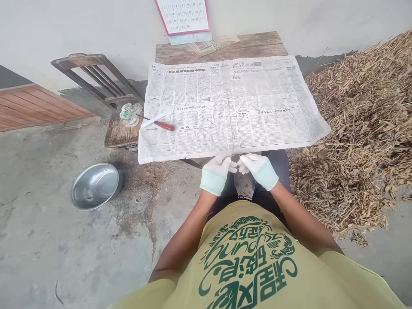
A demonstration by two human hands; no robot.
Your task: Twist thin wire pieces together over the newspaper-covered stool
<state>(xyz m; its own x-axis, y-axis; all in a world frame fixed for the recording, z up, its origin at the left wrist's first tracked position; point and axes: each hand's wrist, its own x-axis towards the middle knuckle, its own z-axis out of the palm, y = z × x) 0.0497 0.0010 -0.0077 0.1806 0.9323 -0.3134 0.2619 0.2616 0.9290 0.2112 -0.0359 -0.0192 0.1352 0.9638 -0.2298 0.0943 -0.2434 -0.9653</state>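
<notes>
My left hand (pixel 219 166), in a white glove with a pale green cuff, is closed in a pinch at the table's front edge. Facing it, my right hand (pixel 254 165) wears a matching glove and pinches too. Between the fingertips a thin wire (pixel 235 155) faintly shows; most of it is hidden. Just beyond my hands, newspaper sheets (pixel 193 141) cover much of the table. Several thin, bent wire-like pieces (pixel 204 124) lie scattered over the print. On the left part of the paper rest a red-handled screwdriver (pixel 165 125) and a white plastic spoon (pixel 157 116).
A wooden chair (pixel 120 133) stands left of the table, with a crumpled plastic bag (pixel 130 114) on its seat. A metal basin (pixel 95 186) sits on the concrete floor. Dry stalks (pixel 357 141) are heaped at right. A calendar (pixel 183 16) hangs on the wall behind.
</notes>
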